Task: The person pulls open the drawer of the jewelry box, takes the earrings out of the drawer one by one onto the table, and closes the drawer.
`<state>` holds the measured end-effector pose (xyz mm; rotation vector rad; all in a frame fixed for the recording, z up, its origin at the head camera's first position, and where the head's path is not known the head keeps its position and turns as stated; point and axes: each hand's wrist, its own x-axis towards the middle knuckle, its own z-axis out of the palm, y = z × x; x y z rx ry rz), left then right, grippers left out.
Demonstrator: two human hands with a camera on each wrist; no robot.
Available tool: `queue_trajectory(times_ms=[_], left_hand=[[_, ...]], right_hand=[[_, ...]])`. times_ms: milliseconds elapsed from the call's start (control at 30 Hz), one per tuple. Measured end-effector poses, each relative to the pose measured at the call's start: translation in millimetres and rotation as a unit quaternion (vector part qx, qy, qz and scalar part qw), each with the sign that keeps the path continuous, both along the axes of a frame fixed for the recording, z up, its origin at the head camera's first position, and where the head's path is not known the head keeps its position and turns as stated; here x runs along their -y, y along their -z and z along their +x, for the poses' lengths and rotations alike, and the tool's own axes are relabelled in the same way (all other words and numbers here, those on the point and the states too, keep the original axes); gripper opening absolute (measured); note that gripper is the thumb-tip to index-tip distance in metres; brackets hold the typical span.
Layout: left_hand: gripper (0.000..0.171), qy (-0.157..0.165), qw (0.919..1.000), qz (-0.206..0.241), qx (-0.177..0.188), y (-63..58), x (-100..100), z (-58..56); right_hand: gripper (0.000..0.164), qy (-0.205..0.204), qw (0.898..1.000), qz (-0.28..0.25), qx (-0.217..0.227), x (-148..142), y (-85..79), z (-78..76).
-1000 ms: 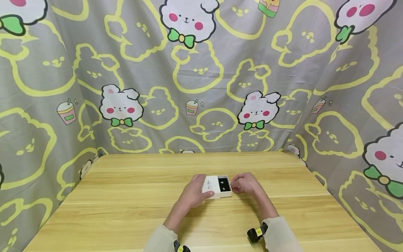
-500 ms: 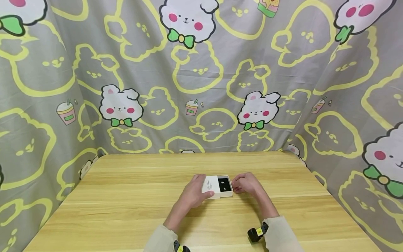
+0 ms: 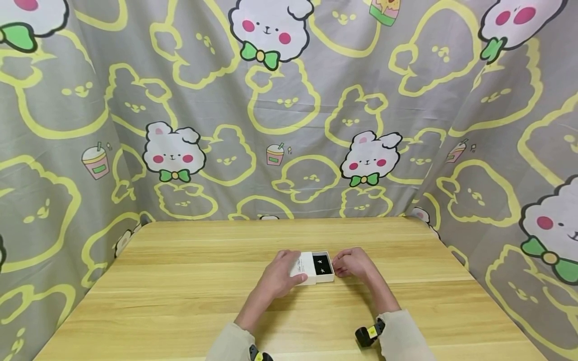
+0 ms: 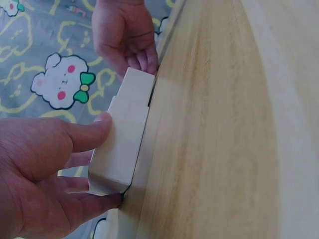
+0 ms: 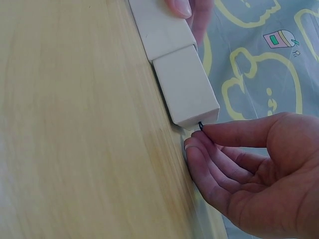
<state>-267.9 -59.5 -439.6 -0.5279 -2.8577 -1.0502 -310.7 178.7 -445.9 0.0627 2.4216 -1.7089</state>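
Observation:
A white jewelry box (image 3: 307,261) of the sliding-drawer kind lies on the table, its lid sleeve printed with small dark script. The drawer (image 3: 331,265) sticks partly out to the right. Its black insert (image 3: 322,264) carries two small silvery star-shaped pieces, probably earrings. My left hand (image 3: 277,275) grips the sleeve from the left, thumb on the near side; the left wrist view shows the thumb against the sleeve's side (image 4: 119,139). At the drawer's right end, my right hand (image 3: 354,263) pinches a small dark pull tab (image 5: 201,126) between thumb and fingers.
The wood-grain table (image 3: 180,301) stretches around both hands. A grey curtain (image 3: 289,125) with cartoon rabbits hangs behind it and along both sides. Each wrist wears a black camera on a strap, such as the right wrist camera (image 3: 366,336).
The drawer has slid very slightly to the right out of the sleeve, along with the right hand's fingers. The left hand stays on the sleeve almost unmoved.

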Motion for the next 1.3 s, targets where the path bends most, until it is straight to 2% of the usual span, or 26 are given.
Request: queue_trajectory(times_ms=[167,667,1033,1300], left_hand=[[0.06,0.001,1.0,0.005,-0.001,-0.4,0.1,0.9],[0.061,-0.002,0.9999,-0.001,0.01,-1.4,0.6,0.0],[0.062,0.0,0.9998,-0.004,0.02,-2.2,0.4,0.6],[0.061,0.002,0.9998,-0.002,0.019,-1.5,0.5,0.8]], right_hand=[[0.01,0.0,1.0,0.002,-0.002,-0.2,-0.1,0.6],[0.013,-0.02,1.0,-0.01,0.0,-2.0,-0.6,-0.2],[0.017,0.016,1.0,-0.012,-0.008,-3.7,-3.8,0.5],[0.016,0.034,0.999,-0.003,-0.039,-3.6,-9.5,0.5]])
